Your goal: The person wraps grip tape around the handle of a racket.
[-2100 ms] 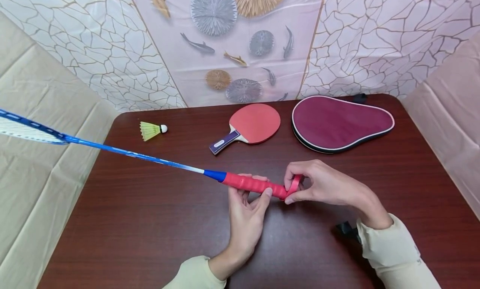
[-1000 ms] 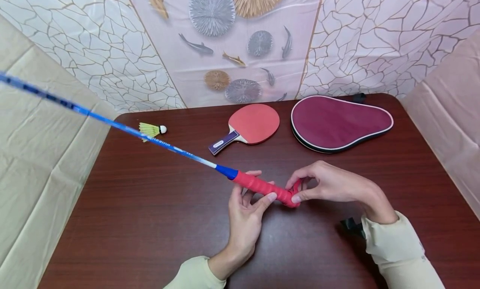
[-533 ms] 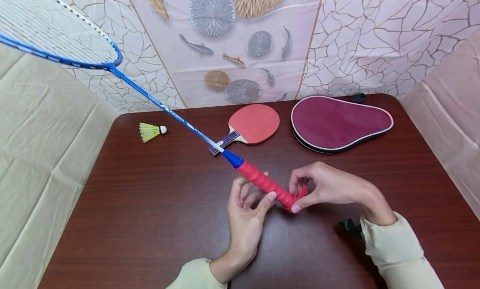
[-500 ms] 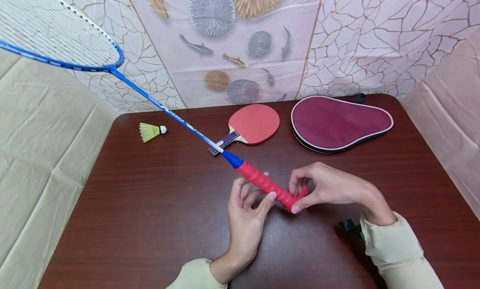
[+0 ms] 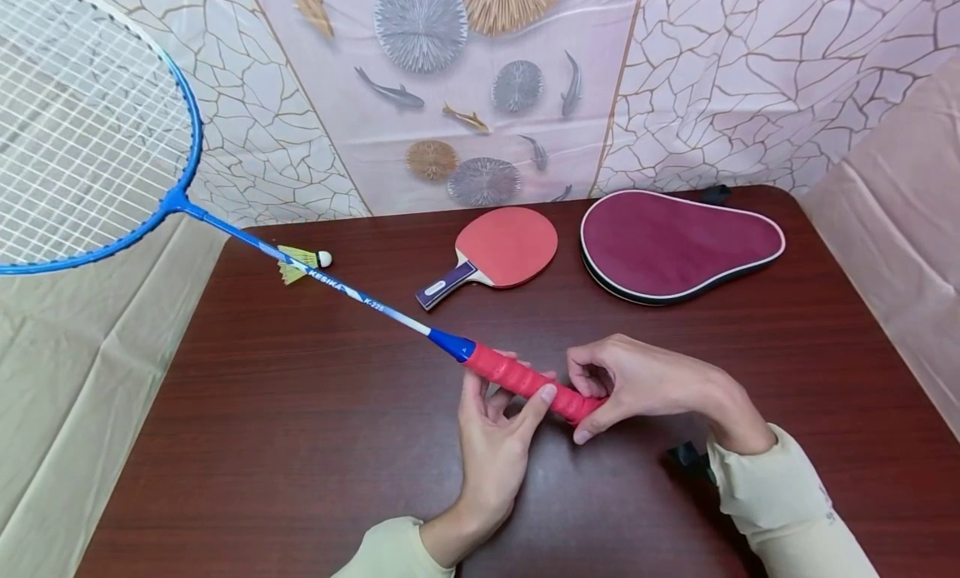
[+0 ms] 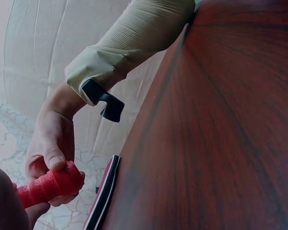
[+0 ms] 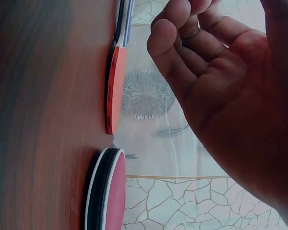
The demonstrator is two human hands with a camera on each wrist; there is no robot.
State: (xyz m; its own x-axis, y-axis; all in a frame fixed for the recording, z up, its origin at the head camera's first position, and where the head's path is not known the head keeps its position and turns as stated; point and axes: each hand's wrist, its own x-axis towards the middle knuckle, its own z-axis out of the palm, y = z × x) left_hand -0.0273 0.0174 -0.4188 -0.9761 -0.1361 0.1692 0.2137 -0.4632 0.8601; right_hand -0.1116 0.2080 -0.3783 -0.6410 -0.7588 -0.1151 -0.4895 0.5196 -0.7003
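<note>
A blue badminton racket [image 5: 341,286] slants across the head view, strings at upper left and red wrapped handle [image 5: 510,372] toward the right. My left hand [image 5: 491,453] holds that handle from below, thumb along its near side and fingers behind. At the butt end, my right hand [image 5: 645,386] has its thumb and curled fingers around the red wrap. The left wrist view shows the right thumb [image 6: 54,158] on the perforated red grip [image 6: 53,187], with fingers beneath. In the right wrist view the curled fingers [image 7: 182,48] show, while the handle is mostly cut off.
A red table tennis paddle [image 5: 506,246] lies on the dark wooden table [image 5: 300,461], left of a maroon paddle case [image 5: 675,245]. The yellow shuttlecock [image 5: 298,263] at back left is partly crossed by the racket shaft. Patterned cloth [image 5: 697,87] hangs behind.
The racket has swung and rolled, so its string face now shows broadly at left. The loose red strip at the butt no longer stands out, and my right fingers have closed in there.
</note>
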